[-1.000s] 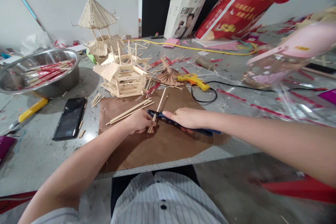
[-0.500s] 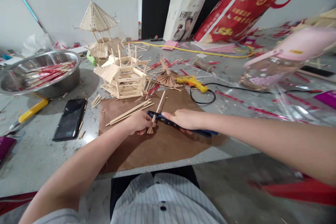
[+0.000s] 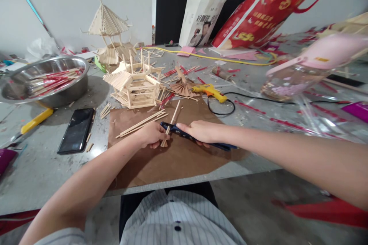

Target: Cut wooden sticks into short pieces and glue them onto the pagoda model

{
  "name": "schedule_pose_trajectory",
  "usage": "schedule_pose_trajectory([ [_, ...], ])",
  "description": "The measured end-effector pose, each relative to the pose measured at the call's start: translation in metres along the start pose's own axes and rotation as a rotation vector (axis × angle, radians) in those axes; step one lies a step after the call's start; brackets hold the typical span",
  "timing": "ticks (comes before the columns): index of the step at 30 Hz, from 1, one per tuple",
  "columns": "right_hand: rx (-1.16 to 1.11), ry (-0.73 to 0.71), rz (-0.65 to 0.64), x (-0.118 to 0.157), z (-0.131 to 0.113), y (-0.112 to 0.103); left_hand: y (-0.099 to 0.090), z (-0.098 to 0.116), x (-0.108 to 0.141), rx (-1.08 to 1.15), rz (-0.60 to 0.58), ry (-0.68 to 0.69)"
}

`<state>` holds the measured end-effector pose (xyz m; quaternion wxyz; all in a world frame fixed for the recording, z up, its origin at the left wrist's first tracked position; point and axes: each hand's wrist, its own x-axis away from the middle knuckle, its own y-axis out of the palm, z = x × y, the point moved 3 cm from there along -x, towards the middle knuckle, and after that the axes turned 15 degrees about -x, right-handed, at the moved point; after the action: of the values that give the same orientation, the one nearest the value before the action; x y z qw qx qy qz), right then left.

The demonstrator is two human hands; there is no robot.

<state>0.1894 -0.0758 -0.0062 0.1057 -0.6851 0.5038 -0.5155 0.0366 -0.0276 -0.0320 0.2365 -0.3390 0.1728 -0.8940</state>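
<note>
My left hand (image 3: 152,134) is closed on the lower part of a thin wooden stick (image 3: 174,114) that slants up and away over the brown sheet (image 3: 138,170). Wrapped around the handles of a dark blue cutting tool, which looks like pliers (image 3: 184,134), is my right hand (image 3: 198,132). The tool's jaws lie across the stick just beyond my left fingers. Short stick ends (image 3: 164,143) show below that hand. Several loose sticks (image 3: 140,123) lie on the sheet to the left. Behind them stands an open six-sided stick model (image 3: 140,88).
A taller stick pagoda (image 3: 107,21) rises at the back. To the left are a steel bowl (image 3: 82,84) of sticks, a phone (image 3: 76,130) and a yellow-handled knife (image 3: 37,120). A yellow glue gun (image 3: 212,91) with a black cord and a pink-lidded bottle (image 3: 287,80) lie right.
Both hands, the stick and the pliers stay almost in the same place. The whole view has shifted very slightly.
</note>
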Motion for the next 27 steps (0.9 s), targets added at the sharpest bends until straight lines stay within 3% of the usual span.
schedule_pose_trajectory([
  [18, 0.013, -0.026, 0.009, 0.0015, 0.0007, 0.0013, 0.0001, -0.0022, -0.0012, -0.001, -0.001, 0.038],
  [27, 0.007, -0.044, 0.013, 0.0022, 0.0002, 0.0018, -0.0031, 0.0066, 0.0067, -0.085, 0.012, 0.021],
])
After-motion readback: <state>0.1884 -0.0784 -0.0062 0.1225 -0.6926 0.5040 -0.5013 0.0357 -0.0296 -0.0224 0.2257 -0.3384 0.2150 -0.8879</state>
